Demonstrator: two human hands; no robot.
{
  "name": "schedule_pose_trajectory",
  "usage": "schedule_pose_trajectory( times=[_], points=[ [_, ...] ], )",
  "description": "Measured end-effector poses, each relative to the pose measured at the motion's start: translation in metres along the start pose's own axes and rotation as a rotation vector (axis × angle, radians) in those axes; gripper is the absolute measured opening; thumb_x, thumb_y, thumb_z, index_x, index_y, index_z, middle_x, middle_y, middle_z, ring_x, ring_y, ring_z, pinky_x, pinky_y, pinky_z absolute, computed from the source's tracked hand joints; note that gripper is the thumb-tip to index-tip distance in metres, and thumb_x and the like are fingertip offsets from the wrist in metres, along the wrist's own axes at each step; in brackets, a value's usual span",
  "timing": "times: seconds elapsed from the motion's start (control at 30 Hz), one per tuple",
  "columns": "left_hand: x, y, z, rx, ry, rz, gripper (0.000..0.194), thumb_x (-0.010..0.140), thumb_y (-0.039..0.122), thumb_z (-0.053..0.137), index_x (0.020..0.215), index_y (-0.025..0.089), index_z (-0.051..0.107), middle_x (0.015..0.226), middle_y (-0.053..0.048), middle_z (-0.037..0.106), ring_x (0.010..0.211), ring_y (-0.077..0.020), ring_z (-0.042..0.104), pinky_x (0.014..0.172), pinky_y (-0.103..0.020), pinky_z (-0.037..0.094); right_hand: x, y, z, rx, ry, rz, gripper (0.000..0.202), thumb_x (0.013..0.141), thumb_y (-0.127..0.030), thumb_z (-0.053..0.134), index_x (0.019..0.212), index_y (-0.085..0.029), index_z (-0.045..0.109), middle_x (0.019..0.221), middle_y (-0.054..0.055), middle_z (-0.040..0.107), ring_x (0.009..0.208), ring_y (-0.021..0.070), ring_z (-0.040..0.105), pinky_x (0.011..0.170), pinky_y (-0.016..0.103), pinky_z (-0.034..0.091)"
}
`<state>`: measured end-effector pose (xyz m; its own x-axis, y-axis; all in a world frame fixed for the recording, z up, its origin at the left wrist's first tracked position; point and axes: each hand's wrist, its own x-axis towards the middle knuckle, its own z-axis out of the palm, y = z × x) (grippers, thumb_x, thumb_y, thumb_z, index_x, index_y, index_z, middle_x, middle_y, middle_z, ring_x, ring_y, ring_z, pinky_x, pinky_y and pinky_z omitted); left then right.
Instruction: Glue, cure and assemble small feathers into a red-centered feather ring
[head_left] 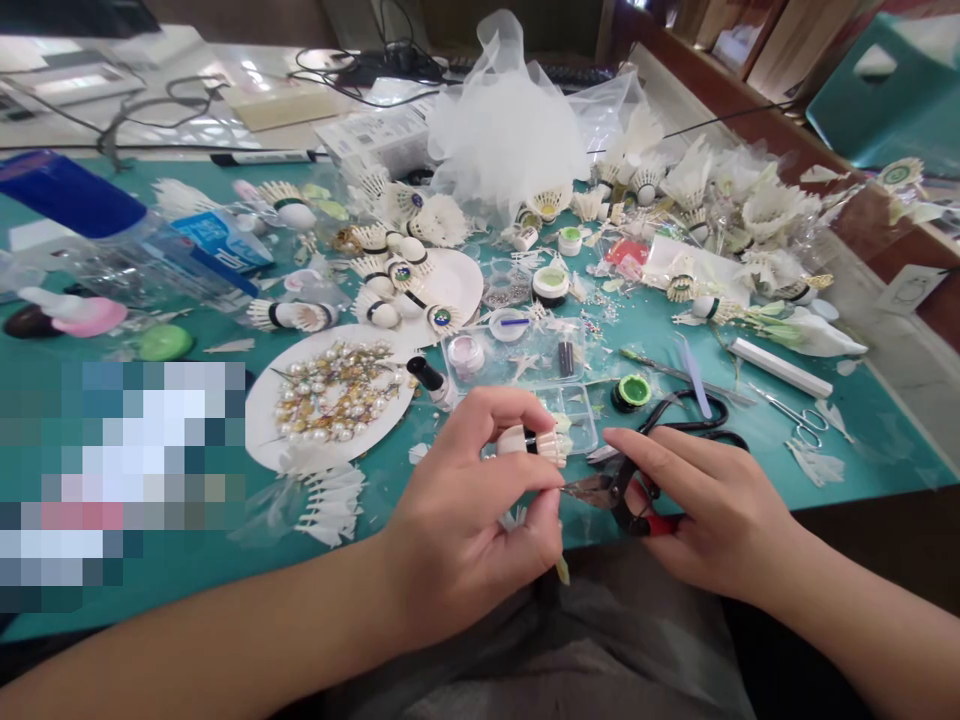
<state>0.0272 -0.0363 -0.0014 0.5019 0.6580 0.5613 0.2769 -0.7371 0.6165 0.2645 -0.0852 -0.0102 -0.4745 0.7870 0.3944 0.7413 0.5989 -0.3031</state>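
The left hand (480,500) grips a shuttlecock (514,441) above the desk (900,430), fingers covering part of its cork. The right hand (712,505) is closed around pliers (596,490), hiding much of their handles; whatever their tips meet at the left fingertips is too small to tell. Pixel blocks (135,480) mask the desk's near left.

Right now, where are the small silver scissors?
Head view: small silver scissors lie on the teal table, right of the right hand, just below the white block.
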Motion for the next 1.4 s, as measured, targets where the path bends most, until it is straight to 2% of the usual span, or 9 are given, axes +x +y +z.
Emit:
schedule_pose_trajectory(
  times=[0.27, 0.47, 0.77, 0.9, 1.1, 1.27, 1.4],
  points=[
    [0.002, 0.001, -0.001, -0.067, -0.053, -0.055, 0.022, 0.084, 0.001, 0.054, 0.081, 0.019, 0.067, 0.105, -0.006, 0.053, 0.094, -0.0171, 0.059, 0.081, -0.031, 0.056, 0.0, 0.002, -0.001, -0.014, -0.026, -0.02, 0.062, 0.075, -0.004, 0.049, 0.136, -0.014, 0.05, 0.079, 0.003, 0.064, 0.059, 0.0146, 0.056, 0.051, 0.025, 0.049],
    [-0.002, -0.001, -0.006, -0.108, -0.144, -0.106, 0.021, 0.086, 0.005, 0.055, 0.078, 0.021, 0.067, 0.106, -0.007, 0.055, 0.096, -0.0201, 0.059, 0.079, -0.033, 0.057, 0.0, 0.001, -0.003, -0.035, -0.02, -0.053, 0.06, 0.076, -0.003, 0.049, 0.135, -0.013, 0.05, 0.078, 0.003, 0.064, 0.058, 0.0152, 0.056, 0.049, 0.025, 0.047],
    [-0.002, -0.001, 0.0, -0.273, -0.1, -0.111, 0.023, 0.081, 0.003, 0.051, 0.075, 0.021, 0.065, 0.104, -0.006, 0.055, 0.09, -0.0174, 0.059, 0.072, -0.029, 0.053, 0.0, 0.001, -0.003, -0.101, 0.014, -0.109, 0.053, 0.081, -0.004, 0.045, 0.134, -0.013, 0.049, 0.075, 0.001, 0.065, 0.057, 0.0148, 0.054, 0.05, 0.028, 0.045],
    [0.0, -0.001, -0.002, -0.38, -0.156, -0.182, 0.023, 0.078, 0.003, 0.052, 0.073, 0.021, 0.065, 0.1, -0.004, 0.056, 0.092, -0.017, 0.059, 0.082, -0.031, 0.054, -0.001, 0.002, -0.002, -0.149, 0.033, -0.13, 0.054, 0.084, -0.005, 0.045, 0.136, -0.015, 0.047, 0.069, -0.002, 0.061, 0.055, 0.0147, 0.053, 0.05, 0.028, 0.043],
    [0.003, -0.004, -0.005, -0.505, -0.261, -0.27, 0.019, 0.078, 0.007, 0.054, 0.069, 0.02, 0.065, 0.098, -0.004, 0.057, 0.078, -0.0145, 0.058, 0.075, -0.03, 0.056, -0.003, 0.003, -0.002, -0.185, 0.04, -0.158, 0.051, 0.085, -0.006, 0.049, 0.135, -0.014, 0.049, 0.07, -0.001, 0.062, 0.055, 0.016, 0.054, 0.049, 0.03, 0.042],
    [0.007, -0.001, -0.006, -0.436, -0.233, -0.257, 0.02, 0.077, 0.006, 0.053, 0.067, 0.019, 0.064, 0.097, -0.005, 0.057, 0.08, -0.0151, 0.059, 0.075, -0.03, 0.057, -0.004, 0.004, -0.001, -0.173, 0.025, -0.141, 0.054, 0.085, -0.009, 0.05, 0.138, -0.015, 0.047, 0.071, -0.001, 0.061, 0.057, 0.0163, 0.055, 0.051, 0.03, 0.043],
    [0.005, 0.0, -0.005, -0.372, -0.188, -0.222, 0.021, 0.079, 0.004, 0.056, 0.073, 0.021, 0.068, 0.102, -0.005, 0.058, 0.095, -0.0178, 0.061, 0.086, -0.031, 0.057, 0.0, 0.004, -0.004, -0.172, 0.054, -0.121, 0.058, 0.082, -0.008, 0.051, 0.139, -0.018, 0.047, 0.073, -0.001, 0.063, 0.057, 0.0159, 0.057, 0.052, 0.028, 0.044]
  ],
)
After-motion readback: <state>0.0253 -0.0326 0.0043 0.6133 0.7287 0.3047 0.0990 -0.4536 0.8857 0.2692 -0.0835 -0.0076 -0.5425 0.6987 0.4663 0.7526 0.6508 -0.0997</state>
